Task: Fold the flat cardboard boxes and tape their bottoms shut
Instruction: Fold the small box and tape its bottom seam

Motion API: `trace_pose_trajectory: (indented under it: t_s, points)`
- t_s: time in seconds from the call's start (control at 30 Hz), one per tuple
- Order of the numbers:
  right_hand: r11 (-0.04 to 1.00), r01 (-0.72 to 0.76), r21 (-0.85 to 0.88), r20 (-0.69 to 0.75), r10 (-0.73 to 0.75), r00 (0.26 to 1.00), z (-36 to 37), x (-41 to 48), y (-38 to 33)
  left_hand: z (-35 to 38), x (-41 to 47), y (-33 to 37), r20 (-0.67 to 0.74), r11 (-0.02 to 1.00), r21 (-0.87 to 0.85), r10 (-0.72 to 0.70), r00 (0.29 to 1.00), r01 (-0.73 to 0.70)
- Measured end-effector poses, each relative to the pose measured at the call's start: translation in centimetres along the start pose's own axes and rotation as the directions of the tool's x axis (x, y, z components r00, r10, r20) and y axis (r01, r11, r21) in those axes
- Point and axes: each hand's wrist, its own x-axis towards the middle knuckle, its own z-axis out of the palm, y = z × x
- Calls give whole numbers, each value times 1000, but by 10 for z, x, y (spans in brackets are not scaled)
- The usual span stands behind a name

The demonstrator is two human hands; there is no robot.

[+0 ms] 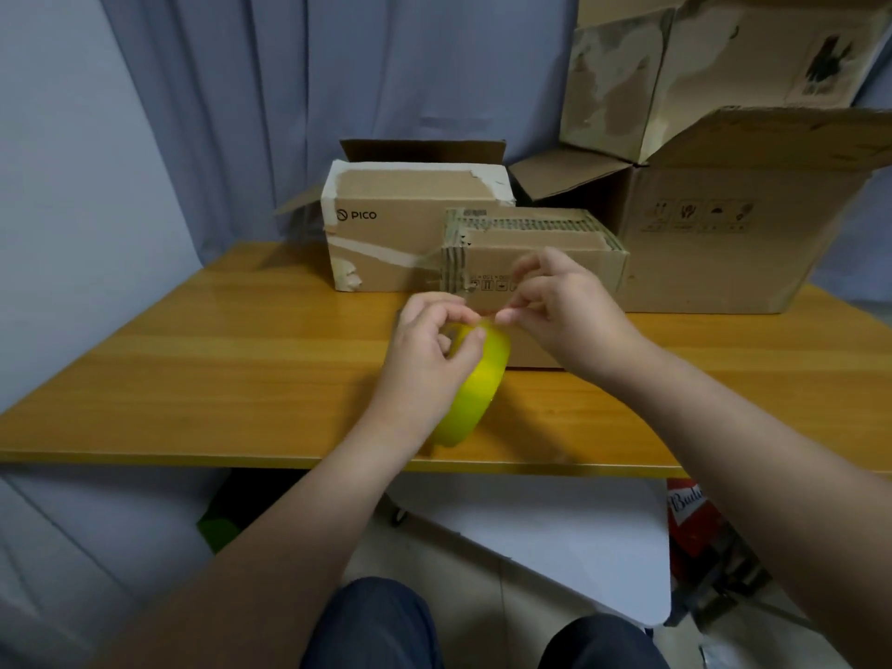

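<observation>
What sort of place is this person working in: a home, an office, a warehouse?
Probably a spare room or small back office used for packing, not a warehouse: a wooden table set against a curtain, worn cardboard boxes piled along its far edge, and a roll of yellow tape.

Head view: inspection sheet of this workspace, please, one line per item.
Surface: wooden table, glossy top.
Job's things: yellow tape roll held on edge near the table's front; bundle of flat cardboard standing behind the hands.
Clutter: PICO box with torn tape; large open box at the right, with another box above it.
Hands: left hand grips the roll; right hand pinches at the roll's top, apparently the tape end.
Cables: nothing seen.
Surroundings: blue-grey curtain behind; red carton and green object under the table.
</observation>
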Motion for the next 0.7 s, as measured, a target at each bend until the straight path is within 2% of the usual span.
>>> trace_pose_trajectory:
  t_s: [0.1, 0.17, 0.23, 0.3, 0.43, 0.5, 0.57, 0.7]
  points:
    - [999, -50, 12, -122, 52, 991, 10, 9, -4, -35, 8, -12, 38, 947, 300, 106, 994, -112]
    - [997, -76, -24, -124, 73, 990, 24, 17, -10, -55, 15, -26, 153, 821, 549, 88, 984, -159]
    - [985, -89, -148, -119, 72, 990, 44, 28, -19, -71, 22, -42, 254, 659, 716, 59, 965, -229]
    - [960, -110, -258, -139, 75, 987, 62, 44, -30, -86, 29, -59, 341, 549, 782, 18, 940, -294]
    - [882, -222, -416, -155, 172, 973, 81, 77, -36, -106, 28, -91, 392, 458, 837, -118, 913, -300]
    - [878, -248, -409, -141, 208, 968, 85, 84, -30, -113, 24, -107, 336, 421, 876, -180, 924, -236]
    - [907, -235, -349, -174, 184, 967, 87, 81, -22, -121, 26, -118, 248, 379, 913, -217, 944, -153]
    - [959, -128, -252, -313, 45, 949, 82, 62, -10, -136, 41, -117, 181, 166, 977, -303, 936, -136]
